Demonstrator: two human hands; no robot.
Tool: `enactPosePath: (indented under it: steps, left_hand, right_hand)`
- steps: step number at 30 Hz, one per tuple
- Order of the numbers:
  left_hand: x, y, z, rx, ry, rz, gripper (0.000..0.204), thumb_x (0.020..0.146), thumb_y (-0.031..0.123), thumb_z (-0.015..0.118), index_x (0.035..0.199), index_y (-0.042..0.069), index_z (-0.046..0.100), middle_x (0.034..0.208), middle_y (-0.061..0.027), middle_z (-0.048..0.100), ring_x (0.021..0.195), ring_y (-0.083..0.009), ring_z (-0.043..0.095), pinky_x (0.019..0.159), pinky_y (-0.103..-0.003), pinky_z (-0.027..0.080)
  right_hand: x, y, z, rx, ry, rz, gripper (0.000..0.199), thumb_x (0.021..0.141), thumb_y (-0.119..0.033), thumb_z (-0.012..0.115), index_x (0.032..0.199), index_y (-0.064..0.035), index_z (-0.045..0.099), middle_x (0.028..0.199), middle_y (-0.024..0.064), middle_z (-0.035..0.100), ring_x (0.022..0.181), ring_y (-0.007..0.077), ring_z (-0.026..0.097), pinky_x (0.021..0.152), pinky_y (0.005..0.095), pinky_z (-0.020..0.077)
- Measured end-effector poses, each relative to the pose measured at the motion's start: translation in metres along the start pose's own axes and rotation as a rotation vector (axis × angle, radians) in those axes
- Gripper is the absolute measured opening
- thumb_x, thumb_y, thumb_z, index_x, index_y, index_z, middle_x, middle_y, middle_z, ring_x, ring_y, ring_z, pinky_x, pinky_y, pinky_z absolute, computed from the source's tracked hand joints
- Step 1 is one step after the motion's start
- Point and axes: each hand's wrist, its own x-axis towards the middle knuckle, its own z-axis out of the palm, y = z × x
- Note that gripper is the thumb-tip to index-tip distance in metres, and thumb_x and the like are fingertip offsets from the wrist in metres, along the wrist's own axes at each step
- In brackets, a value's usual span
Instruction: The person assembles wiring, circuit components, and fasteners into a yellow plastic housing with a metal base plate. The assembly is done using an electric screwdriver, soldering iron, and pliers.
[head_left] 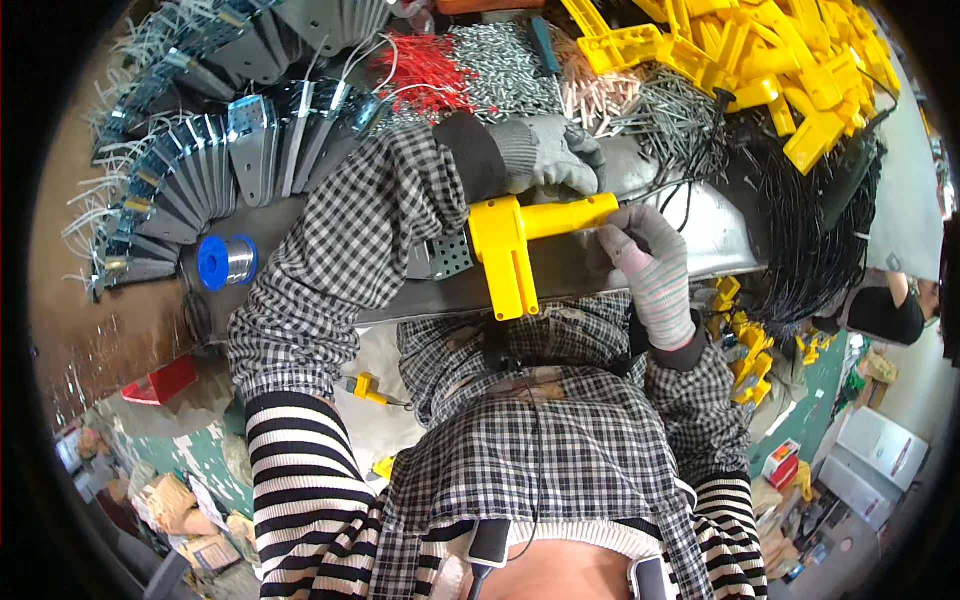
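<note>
A yellow plastic gun-shaped housing (510,255) lies before me at the near side of the bench, its handle pointing right. From its left end sticks a grey perforated metal plate (452,257), partly behind my left sleeve. My left hand (550,155), in a grey glove with dark fingertips, reaches just beyond the handle. Its fingers are curled down, and what they hold, if anything, is hidden. My right hand (652,265), in a pale striped glove, is pinched together at the handle's right tip. Whatever is between those fingertips is too small to make out.
Red-sleeved pieces (425,72), silvery screws (505,70) and pale pins (605,95) lie in heaps beyond my hands. Yellow housings (790,60) pile up far right, above black cables (810,220). Grey metal plates with white wires (190,165) and a blue solder spool (226,262) sit left.
</note>
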Motion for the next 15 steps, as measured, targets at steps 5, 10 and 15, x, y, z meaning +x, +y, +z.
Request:
enactPosePath:
  steps: [5,10,15]
  left_hand:
    - [0.008,-0.011,-0.002,0.046,-0.009,-0.132,0.018,0.086,0.011,0.061,0.099,-0.001,0.065,0.085,-0.0019,0.067,0.076,-0.0090,0.060,0.066,-0.023,0.048]
    - [0.019,-0.017,0.008,0.506,0.091,-0.020,0.023,0.078,0.022,0.069,0.091,0.004,0.066,0.077,-0.0026,0.065,0.070,-0.0096,0.057,0.065,-0.027,0.047]
    - [0.021,-0.018,0.005,0.468,0.109,-0.092,0.023,0.078,0.024,0.070,0.091,0.005,0.067,0.075,-0.0017,0.064,0.069,-0.0091,0.056,0.064,-0.027,0.047]
  right_hand:
    - [0.004,0.008,0.013,0.082,0.078,0.010,0.013,0.090,-0.008,0.063,0.097,0.0027,0.059,0.076,0.0059,0.065,0.066,0.0104,0.062,0.060,0.0238,0.0527]
    - [0.006,0.011,0.012,0.087,0.095,0.018,0.012,0.091,-0.007,0.063,0.095,0.0027,0.058,0.077,0.0086,0.066,0.064,0.0120,0.064,0.057,0.0244,0.0542]
    - [0.001,0.008,0.012,0.115,0.108,0.024,0.012,0.091,-0.007,0.063,0.095,0.0029,0.058,0.074,0.0071,0.065,0.062,0.0124,0.063,0.057,0.0245,0.0543]
